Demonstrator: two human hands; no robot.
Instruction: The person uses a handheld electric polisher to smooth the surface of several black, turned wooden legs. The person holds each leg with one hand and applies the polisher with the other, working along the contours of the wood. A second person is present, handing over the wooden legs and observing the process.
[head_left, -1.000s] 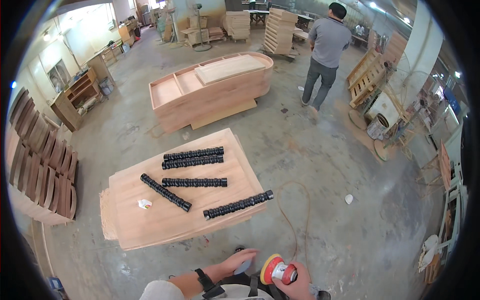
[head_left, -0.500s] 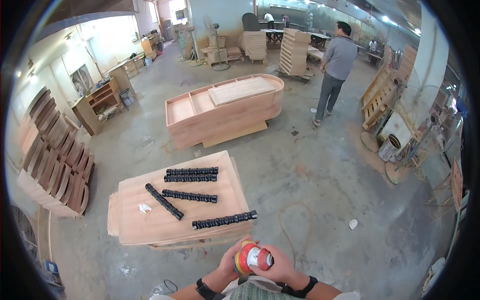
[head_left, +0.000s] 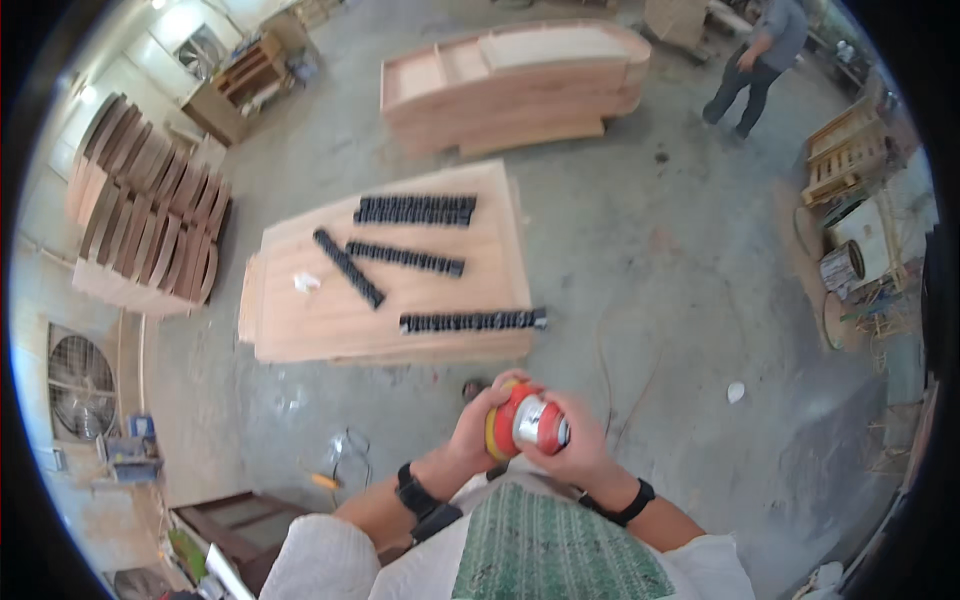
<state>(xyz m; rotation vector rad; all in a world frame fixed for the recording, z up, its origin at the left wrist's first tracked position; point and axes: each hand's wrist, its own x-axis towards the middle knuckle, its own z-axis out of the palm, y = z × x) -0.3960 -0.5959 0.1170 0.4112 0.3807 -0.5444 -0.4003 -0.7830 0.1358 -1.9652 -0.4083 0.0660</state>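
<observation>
- Both hands meet low in the view, at about 6 o'clock from the centre: the left hand is wrapped round the yellow-and-red end of a spray can, fingers curled shut on it
- Right hand grips the same can from the 3 o'clock side, fingers closed over its silver part
- Spray can lies tilted, held in front of the person's chest above the concrete floor
- At 11 o'clock from the can, a stack of wooden boards lies flat on the floor, with black strips laid on top; the nearest strip sits along the stack's near edge
- A small white scrap rests on the boards at their 9 o'clock side
- Far off at 1 o'clock, another person is walking; a large curved wooden cabinet lies at 12 o'clock
</observation>
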